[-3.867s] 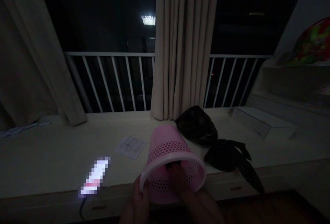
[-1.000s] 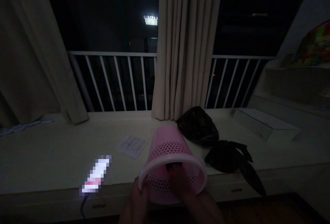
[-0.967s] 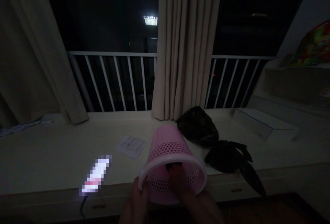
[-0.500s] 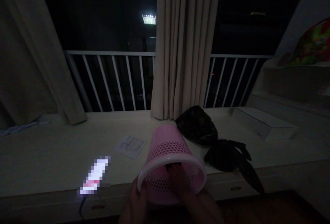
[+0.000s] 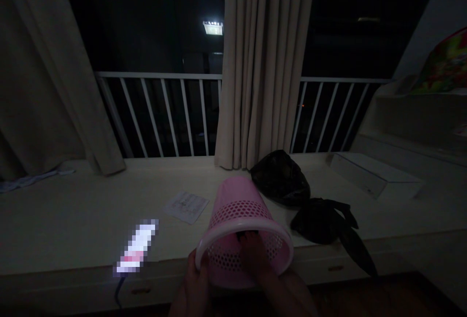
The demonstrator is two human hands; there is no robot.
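A pink plastic wastebasket [image 5: 237, 193] with a band of holes lies tipped, its mouth facing me at the front edge of the ledge. My left hand [image 5: 196, 275] is closed around the left side of its rim. Deep inside the basket is my right hand [image 5: 252, 254], its fingers against something small and black [image 5: 243, 234]. The dim light hides what that black thing is and how the fingertips meet it. Just right of the basket, a black plastic bag [image 5: 280, 178] and a second black bag [image 5: 317, 222] rest on the ledge, the second trailing over the front edge.
A printed paper [image 5: 187, 206] lies left of the basket, near a blurred-out glowing device [image 5: 136, 248] with a cable. At the right stands a white box [image 5: 377, 176]. Curtains [image 5: 264, 69] and a white railing [image 5: 156, 76] line the back. Drawers run below the ledge.
The view has shifted slightly, so everything sits a little further right. My right wrist has turned a little inside the basket; the left hand keeps its hold on the rim.
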